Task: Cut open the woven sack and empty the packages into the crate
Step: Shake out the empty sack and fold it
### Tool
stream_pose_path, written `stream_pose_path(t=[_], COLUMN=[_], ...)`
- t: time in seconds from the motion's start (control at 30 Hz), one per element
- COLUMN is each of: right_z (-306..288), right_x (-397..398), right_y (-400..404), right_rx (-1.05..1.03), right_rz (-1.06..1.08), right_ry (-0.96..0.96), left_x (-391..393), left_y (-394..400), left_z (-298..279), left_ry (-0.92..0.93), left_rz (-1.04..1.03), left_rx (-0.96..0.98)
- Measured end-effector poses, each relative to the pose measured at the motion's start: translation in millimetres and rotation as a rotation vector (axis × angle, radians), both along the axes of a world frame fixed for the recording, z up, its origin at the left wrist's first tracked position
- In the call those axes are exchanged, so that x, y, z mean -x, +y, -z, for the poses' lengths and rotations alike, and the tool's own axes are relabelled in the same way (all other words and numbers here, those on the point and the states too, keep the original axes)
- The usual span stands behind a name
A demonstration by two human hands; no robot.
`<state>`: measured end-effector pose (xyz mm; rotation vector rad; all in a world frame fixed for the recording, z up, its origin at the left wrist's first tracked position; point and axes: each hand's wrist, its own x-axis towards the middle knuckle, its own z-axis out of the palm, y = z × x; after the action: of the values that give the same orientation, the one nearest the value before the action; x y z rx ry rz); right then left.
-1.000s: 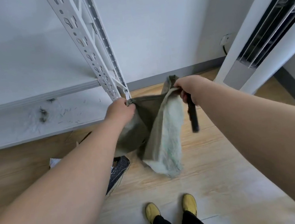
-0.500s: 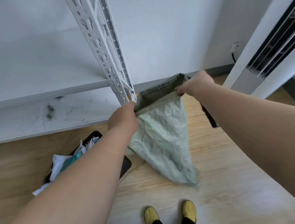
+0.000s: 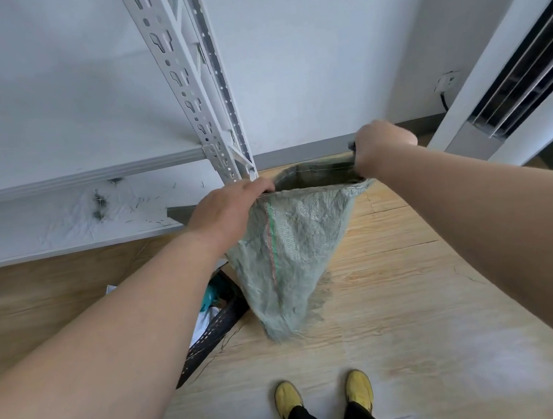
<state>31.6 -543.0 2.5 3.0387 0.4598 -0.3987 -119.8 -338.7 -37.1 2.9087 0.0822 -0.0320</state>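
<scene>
my left hand (image 3: 230, 207) and right hand (image 3: 381, 144) clamp the limp sack (image 3: 292, 242); stray packages could miss the crate (image 3: 213, 333) beside it.

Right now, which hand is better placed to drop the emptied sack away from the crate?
Right hand: it grips the sack rim over bare floor; the left hand is crate-side.

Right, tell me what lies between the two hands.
In the head view, the sack's open mouth spans the gap between the left hand and the right hand; each grips its rim.
</scene>
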Motion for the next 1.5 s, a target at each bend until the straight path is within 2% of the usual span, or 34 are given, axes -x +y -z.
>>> stream_pose_path(t=[0.07, 0.1, 0.17, 0.23, 0.27, 0.33, 0.37, 0.43, 0.47, 0.57, 0.67, 0.77, 0.87, 0.97, 1.03, 1.1, 1.17, 1.2, 1.23, 1.3, 1.37, 1.4, 1.47, 1.5], right_z=[10.1, 15.3, 16.2, 2.8, -6.0, -17.2, -19.3, -18.1, -17.6, -24.7, -19.5, -13.3, -4.2, -12.3, -24.9, -39.6, -43.4, -40.7, -37.3, -33.4, -39.9, -46.4, -67.5, -80.5], right_x=[7.3, 8.5, 6.5, 0.4, -2.3, -8.1, -11.4, -12.4, -12.6, -16.8, -15.1, -13.3, -13.5, -12.3, -5.0, 7.2, 21.0, 25.2, 26.3, 21.6, 16.0, 12.3, 7.8, 7.0], right_y=[-5.6, -9.1, -14.6, -15.8, -16.6, -17.6, -19.1, -24.5, -27.3, -32.6, -39.1, -53.8, -63.4, -60.1, -46.3, -26.5, -5.5, 3.5, 9.7, 14.9, 13.0, 11.0, 8.5, 6.6], right_rx=[0.019, -0.049, -0.325, -0.508, -0.606, -0.777, -0.76, -0.596, -0.567, -0.786, -0.679, -0.764, -0.756, -0.94, -1.044, -0.986, -0.913, -0.848, -0.778, -0.734, -0.794, -0.837, -0.89, -0.902], right_rz=[-0.038, -0.012, 0.11, 0.186, 0.209, 0.258, 0.245, 0.244, 0.268, 0.403, 0.378, 0.499, 0.562, 0.621, 0.52, 0.211, -0.094, -0.178, -0.215, -0.191, -0.13, -0.113, -0.14, -0.175], right_ry=[0.042, 0.055, 0.025, -0.157, -0.268, -0.382, -0.334, -0.107, -0.08, -0.235, -0.055, -0.143, -0.059, -0.073, -0.183, -0.252, -0.042, 0.058, 0.102, 0.037, -0.08, -0.114, -0.108, -0.068], left_x=[0.6, 1.9, 2.8, -1.6, -5.7, -18.7, -24.2, -27.5, -26.0, -23.8, -14.9, -10.8, -8.4, -14.7, -22.7, -32.3, -42.1, -46.0, -48.8, -51.6, -49.2, -45.1, -30.8, -22.6], left_y=[6.2, 8.3, 15.2, 23.3, 28.2, 41.3, 45.1, 42.0, 39.5, 31.5, 21.1, 23.1, 17.1, 5.1, -4.6, -16.9, -30.1, -35.6, -39.9, -41.8, -34.7, -29.2, -15.7, -9.9], left_z=[4.8, 5.5, 2.0, -11.8, -21.9, -33.4, -37.9, -41.5, -39.0, -37.0, -31.3, -30.3, -32.3, -43.8, -49.1, -53.6, -62.2, -66.9, -71.0, -76.2, -70.1, -62.0, -38.9, -23.9], left_ry=[-0.052, -0.036, 0.103, 0.196, 0.133, -0.185, -0.247, -0.061, -0.005, -0.248, -0.1, -0.306, -0.167, -0.238, -0.212, -0.211, -0.28, -0.333, -0.406, -0.599, -0.793, -0.796, -0.539, -0.342], left_rz=[-0.007, -0.022, -0.056, -0.158, -0.221, -0.337, -0.346, -0.266, -0.242, -0.31, -0.251, -0.271, -0.283, -0.385, -0.358, -0.322, -0.255, -0.184, -0.1, 0.002, -0.144, -0.318, -0.683, -0.762], left_rx=[0.032, 0.019, -0.093, -0.284, -0.333, -0.308, -0.299, -0.331, -0.331, -0.221, -0.194, -0.052, -0.01, 0.044, 0.057, 0.076, 0.164, 0.206, 0.224, 0.156, 0.149, 0.261, 0.597, 0.718])
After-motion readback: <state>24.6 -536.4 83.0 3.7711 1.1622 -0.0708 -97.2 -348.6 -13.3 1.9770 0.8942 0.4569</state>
